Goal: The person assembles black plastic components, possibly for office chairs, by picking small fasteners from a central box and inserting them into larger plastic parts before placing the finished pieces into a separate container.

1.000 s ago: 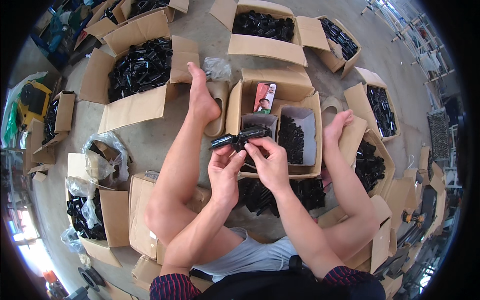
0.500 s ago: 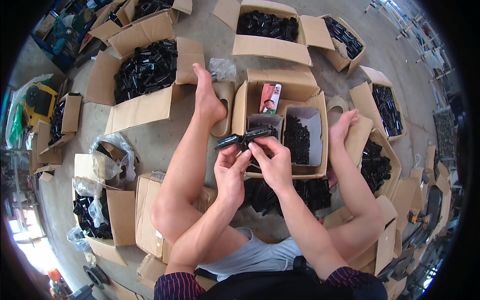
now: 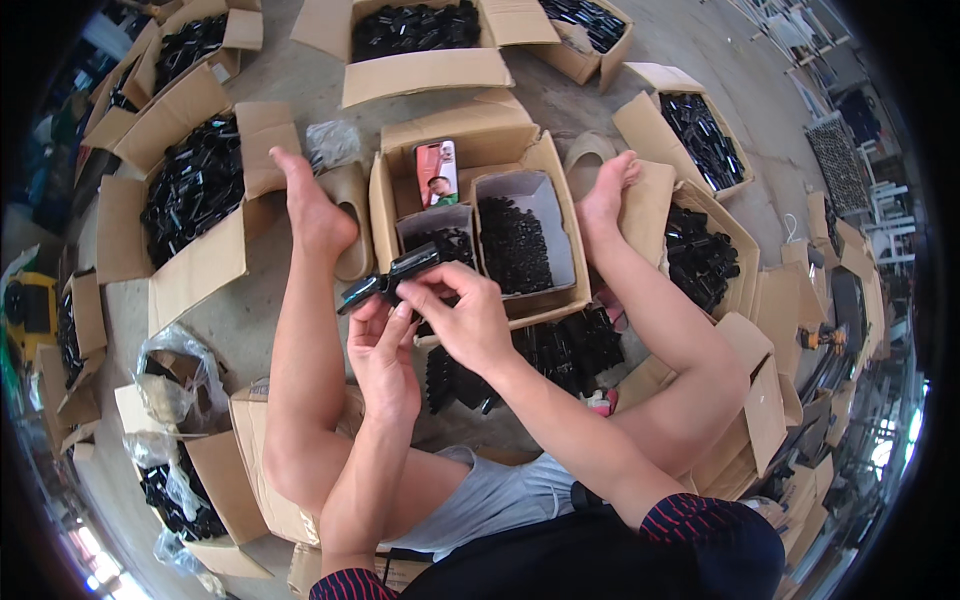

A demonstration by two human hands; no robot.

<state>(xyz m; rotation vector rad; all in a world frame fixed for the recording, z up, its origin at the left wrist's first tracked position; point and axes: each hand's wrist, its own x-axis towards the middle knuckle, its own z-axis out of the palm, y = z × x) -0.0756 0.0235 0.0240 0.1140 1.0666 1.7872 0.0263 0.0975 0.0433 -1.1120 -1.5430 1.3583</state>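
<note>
My left hand (image 3: 383,365) and my right hand (image 3: 467,312) meet just in front of a cardboard box (image 3: 583,250) between my legs. Both are closed, thumbs and fingers pinching a glossy black plastic part (image 3: 414,262). It has two elongated arms joined in the middle, one pointing left, one right; whether it is one piece or two I cannot tell. Fingers hide the joint. Below the hands' level, the box holds two grey trays: small black pieces (image 3: 515,247) fill the right one, and further black pieces (image 3: 440,242) lie in the left one.
A phone (image 3: 436,173) leans inside the box's far end. Black parts (image 3: 545,350) lie heaped before the box. Open cartons of black parts (image 3: 197,190) stand around me. My bare feet flank the box, beside tan slippers (image 3: 350,215). Plastic bags (image 3: 185,365) lie at left.
The whole view has shifted, so the box and hands appear farther left. Both hands keep their hold on the black part, which is now tilted more steeply.
</note>
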